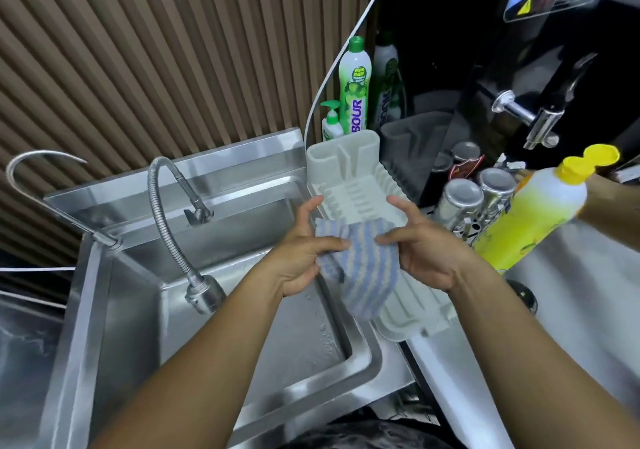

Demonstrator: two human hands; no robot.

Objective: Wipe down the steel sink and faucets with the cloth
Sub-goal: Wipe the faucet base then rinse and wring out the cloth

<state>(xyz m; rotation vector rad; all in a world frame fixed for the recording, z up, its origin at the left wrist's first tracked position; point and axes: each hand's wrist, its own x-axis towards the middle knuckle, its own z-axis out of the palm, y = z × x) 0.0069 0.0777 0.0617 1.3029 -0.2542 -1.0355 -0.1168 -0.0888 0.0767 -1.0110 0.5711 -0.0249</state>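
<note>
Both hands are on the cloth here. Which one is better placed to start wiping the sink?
Left, probably. The left hand pinches the striped cloth on the side nearer the sink and flexible faucet; the right hand holds it over the dish rack, farther from both.

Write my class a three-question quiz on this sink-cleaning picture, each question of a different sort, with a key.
1. True or false: the cloth lies flat on the floor of the sink.
2. How many faucets stand at the sink? A one; B two; C four.
3. Which hands hold the cloth?
Key: 1 false, it is held up in the air. 2 B, a bendy hose faucet and a thin curved faucet. 3 Both: the left hand and the right hand each pinch it.
</note>
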